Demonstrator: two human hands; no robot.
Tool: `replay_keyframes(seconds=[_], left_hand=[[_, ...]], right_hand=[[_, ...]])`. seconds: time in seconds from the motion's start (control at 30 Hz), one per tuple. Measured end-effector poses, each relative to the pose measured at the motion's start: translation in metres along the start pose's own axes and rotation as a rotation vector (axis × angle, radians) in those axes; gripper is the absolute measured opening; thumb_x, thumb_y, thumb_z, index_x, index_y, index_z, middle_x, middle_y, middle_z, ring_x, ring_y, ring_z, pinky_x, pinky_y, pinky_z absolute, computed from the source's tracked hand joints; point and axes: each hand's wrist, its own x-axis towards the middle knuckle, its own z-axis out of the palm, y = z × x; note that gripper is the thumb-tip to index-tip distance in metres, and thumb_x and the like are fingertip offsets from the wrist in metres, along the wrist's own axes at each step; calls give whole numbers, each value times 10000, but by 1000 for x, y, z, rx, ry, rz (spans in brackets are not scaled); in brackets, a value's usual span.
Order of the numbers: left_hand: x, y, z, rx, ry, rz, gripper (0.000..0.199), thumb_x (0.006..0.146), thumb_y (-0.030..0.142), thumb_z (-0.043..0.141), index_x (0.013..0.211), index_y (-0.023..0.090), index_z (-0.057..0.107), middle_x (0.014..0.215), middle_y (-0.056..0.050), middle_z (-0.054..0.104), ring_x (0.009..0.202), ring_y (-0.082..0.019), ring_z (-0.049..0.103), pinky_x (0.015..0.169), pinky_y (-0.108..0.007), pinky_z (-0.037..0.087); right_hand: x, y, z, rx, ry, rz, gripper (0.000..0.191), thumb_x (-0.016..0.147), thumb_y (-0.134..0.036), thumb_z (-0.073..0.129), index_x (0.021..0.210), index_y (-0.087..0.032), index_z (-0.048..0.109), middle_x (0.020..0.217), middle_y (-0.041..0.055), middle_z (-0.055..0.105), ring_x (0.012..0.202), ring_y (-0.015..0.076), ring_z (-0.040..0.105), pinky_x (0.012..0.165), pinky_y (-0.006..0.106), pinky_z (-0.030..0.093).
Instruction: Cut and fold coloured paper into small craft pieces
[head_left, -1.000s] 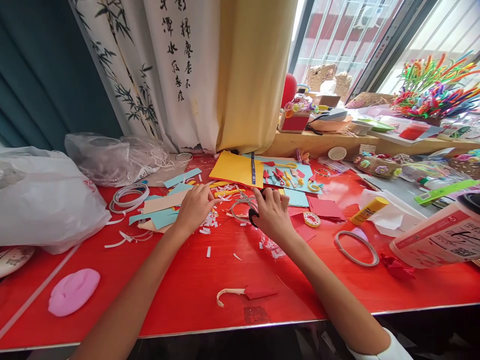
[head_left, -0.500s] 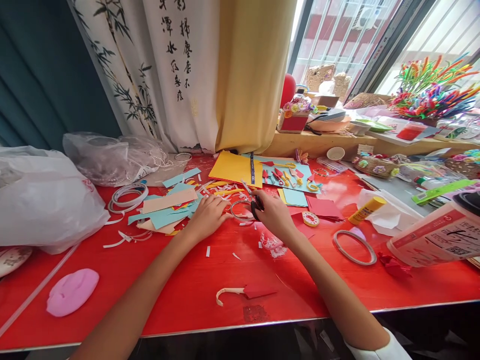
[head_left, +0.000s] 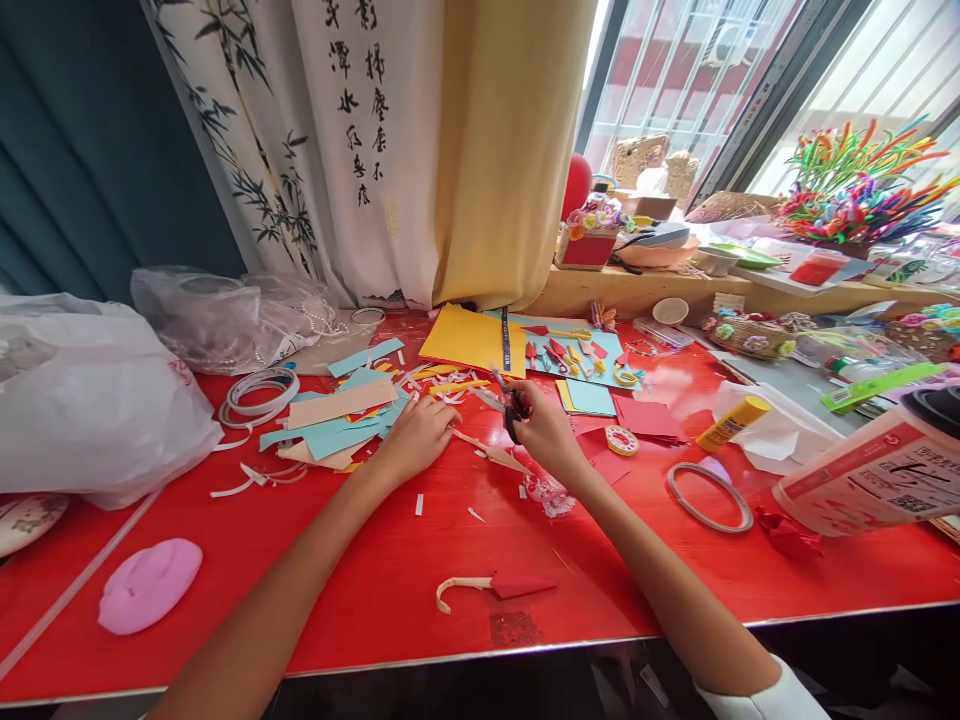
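Observation:
My right hand [head_left: 541,425] is closed on black-handled scissors [head_left: 515,412], whose blades are parted and point up and left. Beside the paper scraps, my left hand [head_left: 422,432] has its fingertips together at the end of a thin peach paper piece [head_left: 491,451]. That piece stretches right, below the scissors, and widens toward its far end. Near the table's front edge lies a small paper umbrella shape [head_left: 517,584] with a red top and a curled peach handle. Blue and peach strips [head_left: 341,405] are heaped left of my left hand.
Yellow sheets [head_left: 469,340] and a blue sheet with small paper umbrellas [head_left: 600,372] lie behind the hands. Tape rolls [head_left: 259,395], a glue stick [head_left: 733,422], a large cup [head_left: 862,470], pink clay [head_left: 150,585] and a white plastic bag [head_left: 97,400] surround the work area.
The tape ring between my hands is gone from there, and the peach paper piece now shows. The scissors' blades appear more parted, while both hands stay nearly in place.

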Motion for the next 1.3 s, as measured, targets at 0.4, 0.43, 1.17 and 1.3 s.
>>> replay_keyframes(seconds=[0.4, 0.43, 1.17, 1.3], left_hand=[[8, 0, -18, -598, 261, -308, 443, 878, 468, 275, 1047, 198, 583, 1119, -60, 570, 1079, -179, 494, 940, -303, 364], [9, 0, -21, -658, 229, -322, 450, 877, 472, 269, 1064, 200, 574, 1116, -55, 581, 1069, -179, 505, 932, -299, 371], [7, 0, -20, -1000, -1, -350, 271, 712, 323, 581, 932, 167, 607, 943, -54, 647, 829, -170, 604, 738, -296, 468], [7, 1, -24, -1218, -34, -313, 317, 658, 279, 663, 950, 171, 602, 974, -53, 629, 900, -175, 592, 825, -326, 456]], right_hand=[[8, -5, -16, 991, 2, 193, 305, 631, -172, 633, 918, -226, 545, 734, -38, 533, 646, 106, 532, 638, 240, 406], [9, -4, -16, 1024, 7, 201, 305, 630, -169, 634, 918, -224, 552, 731, -38, 533, 641, 104, 534, 645, 243, 409], [6, -4, -15, 861, 89, 213, 305, 648, -218, 621, 933, -228, 511, 721, -36, 502, 627, 100, 455, 570, 231, 354], [4, -7, -13, 823, 51, 171, 302, 659, -224, 623, 936, -233, 505, 720, -35, 495, 641, 104, 440, 562, 227, 341]])
